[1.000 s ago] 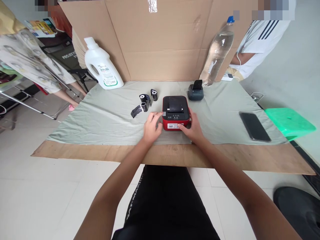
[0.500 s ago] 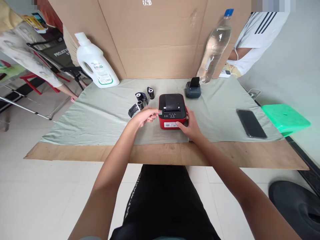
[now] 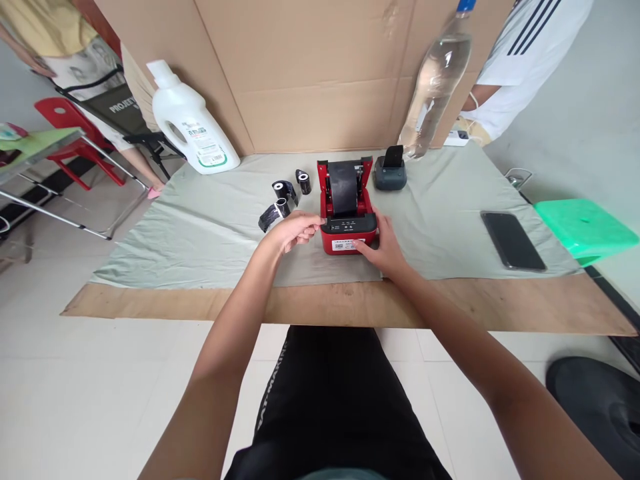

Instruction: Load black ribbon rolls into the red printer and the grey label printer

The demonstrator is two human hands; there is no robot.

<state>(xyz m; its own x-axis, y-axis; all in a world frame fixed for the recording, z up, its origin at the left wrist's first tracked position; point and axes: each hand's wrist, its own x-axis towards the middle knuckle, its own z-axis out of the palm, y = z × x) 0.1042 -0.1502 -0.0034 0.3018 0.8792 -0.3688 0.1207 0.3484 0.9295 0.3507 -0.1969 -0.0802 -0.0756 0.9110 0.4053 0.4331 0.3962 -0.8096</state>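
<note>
A red and black label printer (image 3: 349, 243) stands in front of me with its lid (image 3: 345, 187) raised and tipped back. A black strip runs across the raised lid. My left hand (image 3: 297, 230) has its fingers curled in, and a fingertip presses the left edge of the printer's top. Around the printer's right side, my right hand (image 3: 386, 250) keeps a grip, thumb on the white front label and fingers along the side. Left of the printer lie several small black rolls (image 3: 283, 207), partly unwound. A smaller dark printer (image 3: 391, 175) with a black strip sticking up sits behind, to the right.
A white jug (image 3: 193, 127) and a clear water bottle (image 3: 435, 87) lean by the cardboard wall (image 3: 320, 80). On the cloth at right lies a phone (image 3: 513, 241). Beyond the table is a green stool (image 3: 585, 230). Other people stand at left and right.
The red printer's lid has swung up and back, showing its inside. Both hands stay at the printer's sides. The view has shifted slightly.
</note>
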